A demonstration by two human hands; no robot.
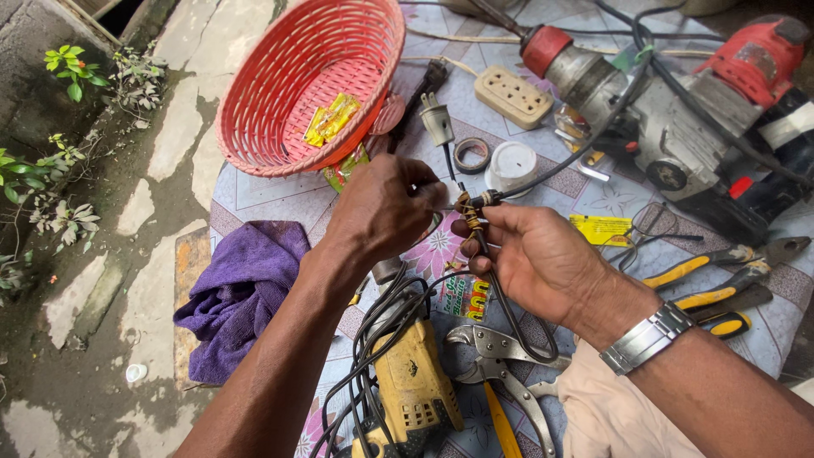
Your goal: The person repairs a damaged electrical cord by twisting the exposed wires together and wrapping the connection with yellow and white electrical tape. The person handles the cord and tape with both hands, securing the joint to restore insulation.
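The basket (280, 93) is red-orange with yellow packets (331, 117) inside. The cloth (242, 288) is purple. The counter (280, 199) wears a pale blue covering with pink flowers. The drill (413, 382) is yellow, the cable (543, 174) black, the pliers (712, 284) yellow-handled.

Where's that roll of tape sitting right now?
In the head view, the roll of tape lies flat on the patterned table cover, just above the person's hands, between the grey plug and a white round cap.
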